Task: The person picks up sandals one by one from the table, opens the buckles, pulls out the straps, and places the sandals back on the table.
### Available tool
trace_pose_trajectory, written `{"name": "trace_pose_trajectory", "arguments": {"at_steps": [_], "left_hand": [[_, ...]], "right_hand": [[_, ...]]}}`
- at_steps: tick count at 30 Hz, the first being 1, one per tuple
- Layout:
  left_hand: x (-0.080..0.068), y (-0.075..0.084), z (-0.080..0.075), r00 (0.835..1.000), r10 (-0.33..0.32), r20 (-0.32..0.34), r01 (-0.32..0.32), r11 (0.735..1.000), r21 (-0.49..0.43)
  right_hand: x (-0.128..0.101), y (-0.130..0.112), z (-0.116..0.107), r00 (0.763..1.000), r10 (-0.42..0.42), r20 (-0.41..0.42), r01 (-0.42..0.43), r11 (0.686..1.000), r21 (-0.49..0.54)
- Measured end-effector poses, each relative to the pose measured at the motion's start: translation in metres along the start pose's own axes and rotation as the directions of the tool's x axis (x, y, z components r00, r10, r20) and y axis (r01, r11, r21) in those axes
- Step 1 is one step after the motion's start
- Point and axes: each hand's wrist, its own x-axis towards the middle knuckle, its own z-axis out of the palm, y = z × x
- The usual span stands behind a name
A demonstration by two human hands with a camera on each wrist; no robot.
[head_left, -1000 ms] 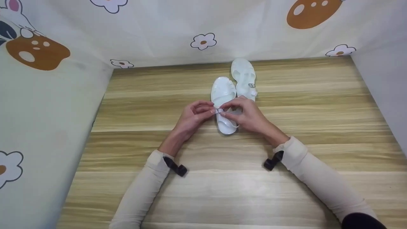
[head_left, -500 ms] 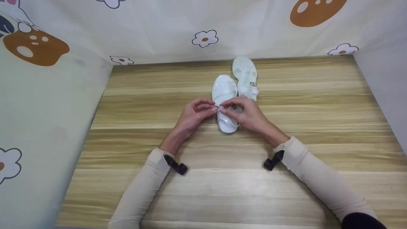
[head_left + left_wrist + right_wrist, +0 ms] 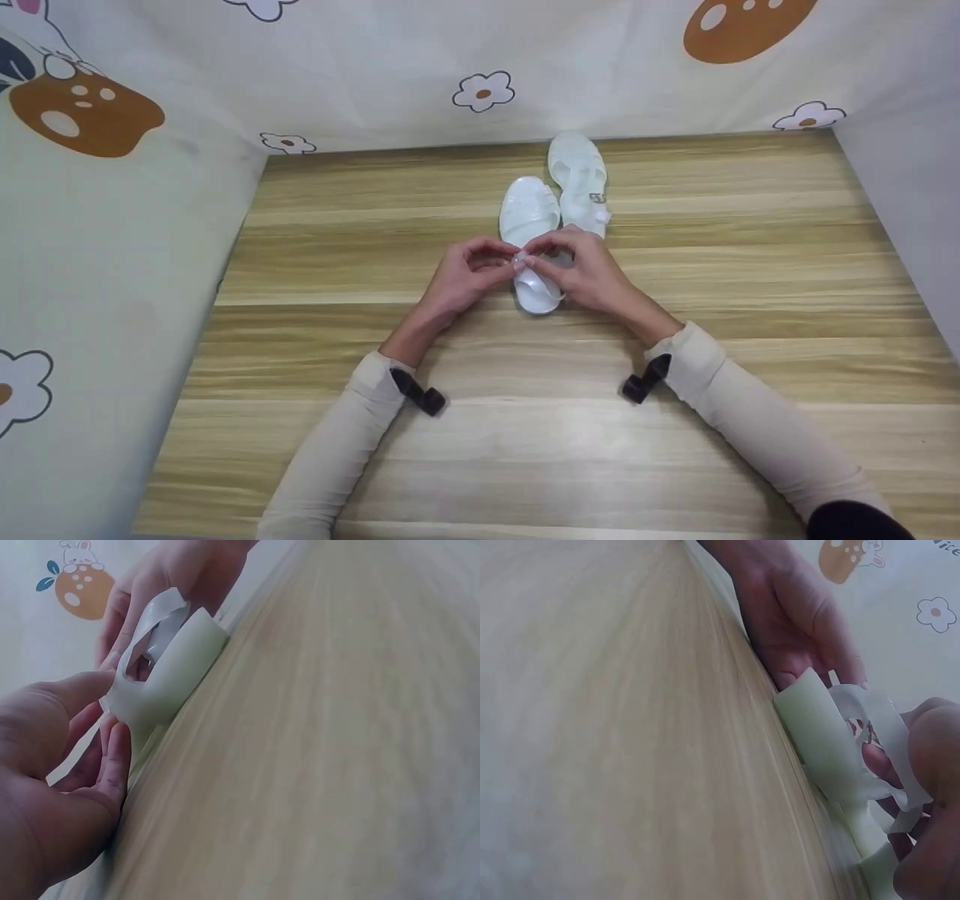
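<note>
A white jelly sandal lies on the wood-grain surface, toe toward the back wall. Over its left side my two hands meet at the ankle strap. With thumb and fingers, my left hand pinches the strap's fastening area from the left. My right hand pinches the strap from the right, fingertips against the left ones. The small buckle is mostly hidden by fingers. In the left wrist view the sandal's thick heel rests low beside the hands, with the strap looped above it.
A second white sandal lies just right of and behind the first, toe near the back wall, its metal buckle showing. A patterned cloth wall bounds the back; other walls stand left and right. The wood-grain surface extends toward the person.
My left hand has shifted slightly right, and its fingertips now meet the right hand's at the strap. The buckle, visible between the fingers earlier, is now more covered. The sandals stay in place.
</note>
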Motion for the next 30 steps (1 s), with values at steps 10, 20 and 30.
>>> {"name": "trace_pose_trajectory", "arguments": {"at_steps": [10, 20, 30], "left_hand": [[0.0009, 0.0009, 0.0013, 1.000, -0.005, 0.001, 0.005, 1.000, 0.004], [0.0000, 0.0013, 0.0004, 1.000, -0.007, 0.015, 0.007, 1.000, -0.009], [0.0010, 0.0021, 0.0013, 1.000, 0.001, 0.018, -0.001, 1.000, -0.018]], "right_hand": [[-0.0005, -0.0015, 0.0038, 0.999, -0.036, 0.014, 0.036, 0.999, 0.001], [-0.0003, -0.0015, 0.0032, 0.999, -0.014, 0.033, 0.013, 0.999, 0.035], [-0.0014, -0.0037, 0.0017, 1.000, 0.014, 0.028, -0.017, 0.995, 0.094]]}}
